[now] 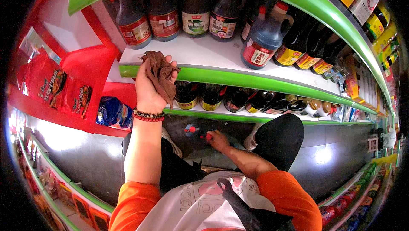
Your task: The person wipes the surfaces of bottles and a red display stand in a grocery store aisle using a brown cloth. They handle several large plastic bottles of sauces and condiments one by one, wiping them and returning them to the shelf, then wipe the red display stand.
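Observation:
My left hand, palm up with a beaded bracelet at the wrist, holds a crumpled brown cloth at the front edge of the middle shelf. Lower down, between my knees, my right hand has its fingers around the red cap of a bottle; the bottle's body is dark and mostly hidden. Close by, another red-capped bottle stands on the floor. On the white shelf board, a large handled bottle of dark liquid is near the front edge, right of my left hand.
Several dark bottles line the back of this shelf, and shorter ones fill the shelf below. Green edge strips run along the shelf fronts. Red bags and a blue package are at the left. More stocked shelves lie behind me.

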`<state>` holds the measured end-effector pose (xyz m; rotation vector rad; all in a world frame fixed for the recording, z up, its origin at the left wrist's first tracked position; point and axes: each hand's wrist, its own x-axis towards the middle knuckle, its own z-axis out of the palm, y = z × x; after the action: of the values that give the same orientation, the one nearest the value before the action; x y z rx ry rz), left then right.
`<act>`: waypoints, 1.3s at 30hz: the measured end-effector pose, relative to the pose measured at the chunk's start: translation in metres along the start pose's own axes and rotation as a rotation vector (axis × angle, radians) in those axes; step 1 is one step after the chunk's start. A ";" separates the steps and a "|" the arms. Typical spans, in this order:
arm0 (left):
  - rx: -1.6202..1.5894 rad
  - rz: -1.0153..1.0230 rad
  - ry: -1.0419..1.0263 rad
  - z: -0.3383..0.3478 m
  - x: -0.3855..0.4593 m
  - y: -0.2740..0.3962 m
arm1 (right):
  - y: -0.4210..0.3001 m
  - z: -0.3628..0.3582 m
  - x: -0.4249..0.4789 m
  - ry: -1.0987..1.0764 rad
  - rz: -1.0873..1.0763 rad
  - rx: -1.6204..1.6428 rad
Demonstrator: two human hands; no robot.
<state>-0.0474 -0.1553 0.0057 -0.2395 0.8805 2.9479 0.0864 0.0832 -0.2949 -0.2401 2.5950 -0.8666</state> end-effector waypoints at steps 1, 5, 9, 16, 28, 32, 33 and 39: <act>0.006 -0.015 0.004 0.000 -0.001 -0.002 | 0.004 0.004 0.003 -0.001 -0.027 -0.013; 0.022 -0.047 0.004 -0.003 -0.002 -0.008 | -0.002 -0.002 0.012 -0.170 -0.012 -0.036; 0.021 -0.071 0.010 0.003 -0.002 -0.014 | 0.005 -0.003 0.013 -0.138 -0.077 0.009; 0.069 -0.061 -0.132 0.006 -0.007 -0.022 | -0.038 -0.047 -0.007 0.063 -0.076 -0.071; 0.952 0.248 -0.792 0.035 -0.051 -0.085 | -0.144 -0.220 -0.068 0.415 -0.241 0.618; 1.179 0.718 -0.636 0.041 -0.064 -0.092 | -0.171 -0.259 -0.079 0.540 -0.333 0.854; 1.091 0.719 -0.587 0.041 -0.064 -0.099 | -0.179 -0.270 -0.085 0.540 -0.329 0.881; 0.387 0.046 -0.481 0.040 -0.048 -0.096 | -0.209 -0.306 -0.101 0.662 -0.461 1.135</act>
<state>0.0036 -0.0531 -0.0051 0.4884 1.3369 2.6035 0.0585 0.1105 0.0869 -0.2283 2.0613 -2.7545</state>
